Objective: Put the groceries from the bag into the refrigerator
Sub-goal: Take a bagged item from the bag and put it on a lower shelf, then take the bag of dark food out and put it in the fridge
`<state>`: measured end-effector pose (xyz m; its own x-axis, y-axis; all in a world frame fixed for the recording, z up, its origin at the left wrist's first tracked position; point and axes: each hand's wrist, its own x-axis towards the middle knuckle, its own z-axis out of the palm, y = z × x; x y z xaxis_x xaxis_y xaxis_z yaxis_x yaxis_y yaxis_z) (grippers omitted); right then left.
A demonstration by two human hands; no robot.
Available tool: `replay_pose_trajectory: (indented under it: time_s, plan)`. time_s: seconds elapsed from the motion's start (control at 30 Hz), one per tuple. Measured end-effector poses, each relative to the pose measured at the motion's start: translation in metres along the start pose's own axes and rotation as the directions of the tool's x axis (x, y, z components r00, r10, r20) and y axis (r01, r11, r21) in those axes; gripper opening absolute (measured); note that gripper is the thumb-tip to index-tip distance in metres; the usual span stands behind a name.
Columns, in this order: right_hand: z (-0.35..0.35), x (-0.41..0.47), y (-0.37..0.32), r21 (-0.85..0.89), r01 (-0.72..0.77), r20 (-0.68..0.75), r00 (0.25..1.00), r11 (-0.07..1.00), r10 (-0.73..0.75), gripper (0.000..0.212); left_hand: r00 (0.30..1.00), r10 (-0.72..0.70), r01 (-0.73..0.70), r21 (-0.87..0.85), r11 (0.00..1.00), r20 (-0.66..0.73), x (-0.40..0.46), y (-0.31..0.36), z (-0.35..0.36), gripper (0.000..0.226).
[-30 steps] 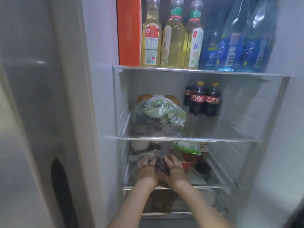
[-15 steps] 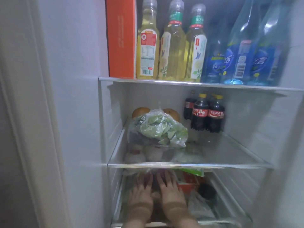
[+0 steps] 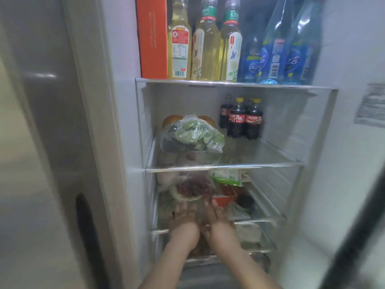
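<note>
Now, step: you look to be setting a bagged grocery item onto a lower shelf of the open refrigerator (image 3: pixel 325 184).
Item: the clear bag of dark red food (image 3: pixel 192 187) lies on the lower glass shelf (image 3: pixel 260 220), left of centre, under the middle shelf (image 3: pixel 270 161) and just left of a red tray (image 3: pixel 224 200).
Left hand: your left hand (image 3: pixel 184 214) reaches in just below the bag with fingers stretched forward and holds nothing; blur hides whether the fingertips touch the plastic.
Right hand: your right hand (image 3: pixel 216 215) lies beside it, fingers likewise extended toward the bag's near edge, gripping nothing that shows.
Handling: judge the bag soft and slack, its thin film slippery; the contents will shift and bruise if squeezed.
Hold: if it needs moving, cup it from underneath with both palms or take the gathered plastic at its top, not the bulging middle.
Neighbours: a green packet (image 3: pixel 227 177) sits behind the bag on the right; a bag of greens (image 3: pixel 191 135) and cola bottles (image 3: pixel 243 119) stand on the middle shelf above.
Risk: the shelf is crowded, so a push could wedge the bag against the tray.
</note>
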<state>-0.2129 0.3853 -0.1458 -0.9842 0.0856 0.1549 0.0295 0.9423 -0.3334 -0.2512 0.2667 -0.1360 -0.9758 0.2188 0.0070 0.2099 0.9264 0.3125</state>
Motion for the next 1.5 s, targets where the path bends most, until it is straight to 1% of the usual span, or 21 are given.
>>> replay_pose_trajectory:
  time_s: [0.13,0.23,0.3,0.4,0.5,0.57,0.7,0.83,0.97,1.1,1.23,1.37,1.5]
  plan:
    - [-0.010,-0.050,-0.002,-0.051,-0.066,-0.055,0.996,0.997,0.063,0.075,0.989,0.111,-0.115,-0.039,0.993,-0.096,-0.043,0.001,0.006,0.053]
    - [-0.017,-0.085,-0.001,-0.022,-0.113,-0.091,0.990,0.993,0.110,0.077,0.969,0.210,-0.222,-0.088,0.971,-0.128,-0.073,0.000,0.009,0.052]
    - [-0.019,-0.110,0.001,-0.007,-0.103,-0.123,0.987,0.995,0.102,0.076,0.954,0.268,-0.287,-0.146,0.947,-0.137,-0.098,-0.002,0.009,0.053]
    - [-0.020,-0.145,-0.002,-0.010,-0.057,-0.185,0.981,0.998,0.054,0.078,0.947,0.294,-0.320,-0.288,0.903,-0.128,-0.146,-0.012,0.015,0.052]
    - [-0.009,-0.191,-0.023,-0.023,-0.054,-0.154,0.987,0.998,0.049,0.077,0.938,0.302,-0.345,-0.385,0.856,-0.169,-0.211,-0.039,0.034,0.050]
    - [0.006,-0.226,-0.042,0.010,-0.037,-0.122,0.992,0.999,0.038,0.077,0.951,0.264,-0.307,-0.393,0.867,-0.160,-0.251,-0.063,0.051,0.051]
    - [0.054,-0.304,-0.091,0.150,0.015,0.004,1.000,0.989,-0.015,0.079,0.986,0.123,-0.159,-0.391,0.906,-0.116,-0.338,-0.122,0.077,0.052]
    - [0.103,-0.372,-0.143,0.227,0.025,0.112,0.992,0.974,-0.051,0.080,0.998,0.022,-0.043,-0.372,0.927,-0.059,-0.423,-0.183,0.091,0.054]
    - [0.135,-0.419,-0.197,0.280,0.105,0.180,0.971,0.954,-0.160,0.081,0.993,-0.122,0.113,-0.344,0.932,-0.005,-0.485,-0.246,0.095,0.054]
    - [0.158,-0.446,-0.247,0.312,0.228,0.222,0.926,0.922,-0.304,0.078,0.974,-0.227,0.222,-0.297,0.929,0.019,-0.524,-0.300,0.096,0.050]
    - [0.186,-0.457,-0.294,0.332,0.362,0.259,0.853,0.871,-0.453,0.078,0.952,-0.300,0.306,-0.261,0.916,0.063,-0.549,-0.348,0.101,0.049]
    - [0.229,-0.461,-0.331,0.344,0.355,0.337,0.817,0.869,-0.467,0.080,0.934,-0.323,0.352,-0.232,0.907,0.155,-0.560,-0.399,0.105,0.053]
    - [0.273,-0.463,-0.348,0.304,0.295,0.466,0.784,0.906,-0.411,0.077,0.918,-0.345,0.383,-0.220,0.897,0.194,-0.562,-0.441,0.108,0.050]
